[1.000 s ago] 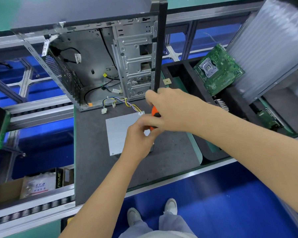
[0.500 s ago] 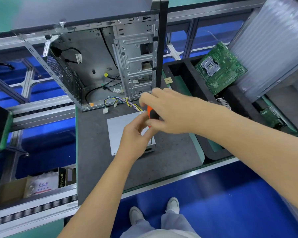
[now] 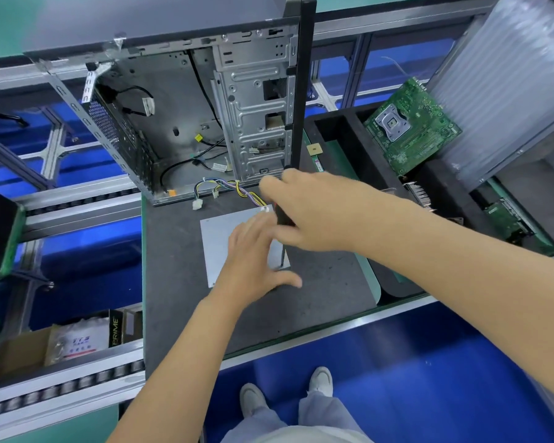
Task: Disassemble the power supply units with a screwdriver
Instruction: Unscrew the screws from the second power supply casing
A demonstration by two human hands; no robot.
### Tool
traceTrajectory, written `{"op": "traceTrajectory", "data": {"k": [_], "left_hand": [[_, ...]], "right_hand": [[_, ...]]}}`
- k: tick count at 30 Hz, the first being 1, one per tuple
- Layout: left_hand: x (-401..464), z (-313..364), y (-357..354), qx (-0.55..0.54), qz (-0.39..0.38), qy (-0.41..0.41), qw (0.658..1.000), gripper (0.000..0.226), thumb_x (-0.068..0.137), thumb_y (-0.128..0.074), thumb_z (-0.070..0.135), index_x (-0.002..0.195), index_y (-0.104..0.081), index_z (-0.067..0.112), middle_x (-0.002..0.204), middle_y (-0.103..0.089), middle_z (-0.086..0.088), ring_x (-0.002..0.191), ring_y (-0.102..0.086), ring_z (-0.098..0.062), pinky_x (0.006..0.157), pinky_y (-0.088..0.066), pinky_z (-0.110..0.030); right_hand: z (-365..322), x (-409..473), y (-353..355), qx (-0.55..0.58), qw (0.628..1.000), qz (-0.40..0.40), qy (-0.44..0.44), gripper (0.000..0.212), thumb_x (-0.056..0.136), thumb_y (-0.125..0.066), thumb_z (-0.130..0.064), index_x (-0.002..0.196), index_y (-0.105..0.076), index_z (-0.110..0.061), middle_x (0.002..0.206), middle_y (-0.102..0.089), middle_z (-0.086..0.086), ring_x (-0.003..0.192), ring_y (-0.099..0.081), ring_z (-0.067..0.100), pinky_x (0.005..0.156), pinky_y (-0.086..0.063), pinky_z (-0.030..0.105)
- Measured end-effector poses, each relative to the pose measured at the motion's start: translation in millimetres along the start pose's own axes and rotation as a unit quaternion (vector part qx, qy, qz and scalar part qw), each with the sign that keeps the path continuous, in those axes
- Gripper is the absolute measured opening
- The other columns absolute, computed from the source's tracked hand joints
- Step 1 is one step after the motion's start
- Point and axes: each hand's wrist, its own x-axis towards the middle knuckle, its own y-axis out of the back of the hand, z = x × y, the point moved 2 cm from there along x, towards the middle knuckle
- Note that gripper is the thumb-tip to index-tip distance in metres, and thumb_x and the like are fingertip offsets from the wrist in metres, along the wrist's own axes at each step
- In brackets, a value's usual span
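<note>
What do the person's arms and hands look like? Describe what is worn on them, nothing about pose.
Both arms are bare, with no sleeves in view. The left hand and the right hand wear no gloves. No watch, wrist strap, ring or marking shows on the parts in view.

A person works on a power supply point(image 3: 224, 238) with a screwdriver point(image 3: 283, 230).
The right hand point(image 3: 314, 212) grips the upright screwdriver; the left hand point(image 3: 253, 263) rests flat on the grey unit, before an open computer case point(image 3: 186, 123).
</note>
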Motion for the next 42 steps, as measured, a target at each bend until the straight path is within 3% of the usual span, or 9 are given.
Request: {"op": "traceTrajectory", "data": {"k": [2,6,9,14,18,23,27,38,42], "left_hand": [[-12.8,-23.4,-15.5,0.184,-0.063,0.008,0.981,0.097,0.075,-0.079,0.055,0.154,-0.029,0.028,0.162,-0.027,0.004,0.152,-0.017,-0.021,0.122,-0.011,-0.054],[-21.5,-39.5,-32.8,0.311,-0.030,-0.045,0.949,0.079,0.074,-0.084,0.045,0.139,-0.057,0.008,0.145,-0.054,-0.016,0.136,-0.049,-0.034,0.104,-0.040,-0.067],[-5.1,-48.7,-30.8,0.320,-0.034,-0.037,0.946,0.076,0.080,-0.078,0.047,0.142,-0.054,0.010,0.148,-0.051,-0.011,0.139,-0.046,-0.031,0.109,-0.034,-0.066],[27.5,-70.3,-7.4,0.218,-0.104,0.009,0.970,0.084,0.090,-0.065,0.050,0.158,-0.024,0.022,0.166,-0.017,0.003,0.155,-0.004,-0.017,0.123,0.003,-0.049],[31.9,-43.7,18.6,-0.119,-0.004,0.095,0.988,0.074,0.086,-0.070,0.046,0.151,-0.036,0.038,0.149,-0.046,0.014,0.140,-0.035,-0.005,0.110,-0.032,-0.032],[39.0,-2.4,29.7,-0.317,0.081,0.068,0.942,0.015,0.094,-0.066,0.013,0.099,-0.068,0.027,0.082,-0.068,0.014,0.076,-0.058,-0.009,0.074,-0.047,-0.023],[44.8,7.1,35.1,-0.340,0.114,0.056,0.932,0.040,0.075,-0.083,0.007,0.095,-0.066,0.037,0.087,-0.068,0.010,0.081,-0.062,-0.020,0.082,-0.053,-0.033],[43.0,9.1,39.8,-0.325,0.084,0.053,0.940,0.033,0.085,-0.076,0.014,0.104,-0.060,0.035,0.092,-0.068,0.023,0.089,-0.064,-0.001,0.079,-0.049,-0.017],[46.1,9.1,37.0,-0.270,0.128,0.056,0.953,0.020,0.082,-0.079,0.014,0.092,-0.064,0.024,0.078,-0.062,0.024,0.074,-0.057,-0.006,0.068,-0.045,-0.019]], "right_hand": [[3.7,2.5,3.2,-0.083,0.995,0.010,-0.048,0.049,0.094,-0.044,-0.063,0.099,-0.040,-0.015,0.076,-0.039,0.000,0.069,-0.042,0.026,0.060,-0.037,0.036],[9.7,4.4,1.8,0.063,0.997,0.022,0.047,0.030,0.092,-0.060,-0.033,0.114,-0.045,-0.018,0.099,-0.052,-0.003,0.085,-0.051,0.024,0.072,-0.042,0.035],[10.8,8.9,1.4,0.064,0.998,0.015,0.000,0.047,0.088,-0.055,-0.061,0.101,-0.037,-0.019,0.080,-0.047,-0.001,0.075,-0.047,0.028,0.067,-0.042,0.037],[17.9,35.1,2.6,0.062,0.997,0.031,0.014,0.027,0.094,-0.055,-0.033,0.107,-0.041,-0.014,0.091,-0.053,0.005,0.083,-0.050,0.032,0.071,-0.039,0.037],[18.3,46.7,5.2,0.002,0.998,0.027,-0.053,0.044,0.095,-0.043,-0.061,0.101,-0.034,-0.019,0.079,-0.039,0.002,0.078,-0.041,0.029,0.069,-0.035,0.037],[22.1,50.8,6.9,0.100,0.995,-0.002,0.010,0.029,0.094,-0.052,-0.034,0.115,-0.042,-0.018,0.104,-0.049,0.002,0.093,-0.046,0.030,0.073,-0.034,0.036],[21.6,53.9,14.0,-0.061,0.997,-0.023,-0.035,0.047,0.096,-0.030,-0.050,0.121,-0.045,-0.013,0.083,-0.037,0.006,0.077,-0.041,0.028,0.064,-0.038,0.038],[18.3,54.4,7.7,0.036,0.999,-0.003,0.006,0.027,0.091,-0.052,-0.029,0.113,-0.044,-0.017,0.094,-0.047,0.003,0.085,-0.045,0.029,0.073,-0.039,0.038],[17.9,52.0,8.5,-0.009,0.999,0.018,-0.038,0.039,0.094,-0.052,-0.051,0.107,-0.034,-0.019,0.077,-0.035,0.001,0.075,-0.039,0.028,0.065,-0.037,0.038]]}}
